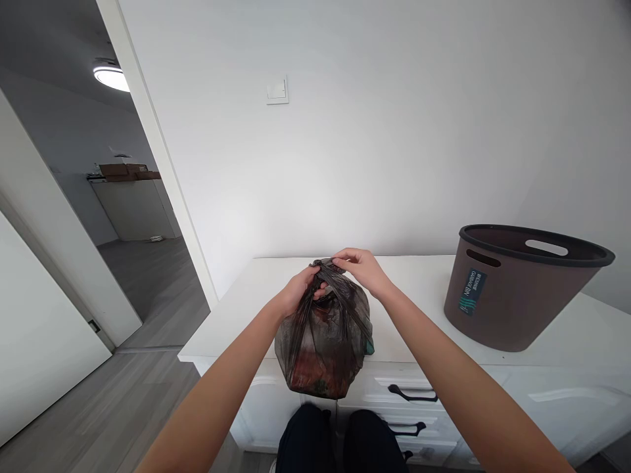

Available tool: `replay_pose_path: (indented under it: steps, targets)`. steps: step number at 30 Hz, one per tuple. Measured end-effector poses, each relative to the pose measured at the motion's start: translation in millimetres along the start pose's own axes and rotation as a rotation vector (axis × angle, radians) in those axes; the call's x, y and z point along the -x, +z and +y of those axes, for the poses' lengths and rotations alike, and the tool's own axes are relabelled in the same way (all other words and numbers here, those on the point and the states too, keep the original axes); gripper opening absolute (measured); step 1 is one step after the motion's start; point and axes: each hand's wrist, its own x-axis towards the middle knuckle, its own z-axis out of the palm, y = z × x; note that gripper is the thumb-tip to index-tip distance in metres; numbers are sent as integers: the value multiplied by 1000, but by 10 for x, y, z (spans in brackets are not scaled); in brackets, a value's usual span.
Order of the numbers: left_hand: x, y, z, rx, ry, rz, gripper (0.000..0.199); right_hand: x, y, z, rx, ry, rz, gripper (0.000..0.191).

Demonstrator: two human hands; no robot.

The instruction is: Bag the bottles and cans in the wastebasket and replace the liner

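Note:
A filled, see-through black garbage bag (325, 341) hangs at the front edge of the white cabinet top, with reddish and dark contents showing through. My left hand (298, 289) is closed around the gathered neck of the bag, its fingertips passing through a loop of the plastic. At the top of the bag, my right hand (362, 266) pinches a twisted end between thumb and fingers. Whether the twisted plastic forms a finished knot I cannot tell. To the right stands a brown garbage bin (497, 295) with a dark rim and cut-out handles, apart from both hands.
The white cabinet (419, 276) stands against the wall, its drawers fitted with black handles (411, 394). A light switch (277, 90) is on the wall. On the left, a doorway opens onto a room with cardboard boxes (123, 171) on a counter; a white door (39, 341) stands nearby.

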Motion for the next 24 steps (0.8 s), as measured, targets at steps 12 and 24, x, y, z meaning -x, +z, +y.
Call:
replay_pose_path:
  steps: [12,24]
  targets:
    - [-32,44,88,36,-29,291,31,335,158,-45,-27,-148,13,15]
    - [147,159,203,-654,302,416,41,243,503,251,510,-108,271,13]
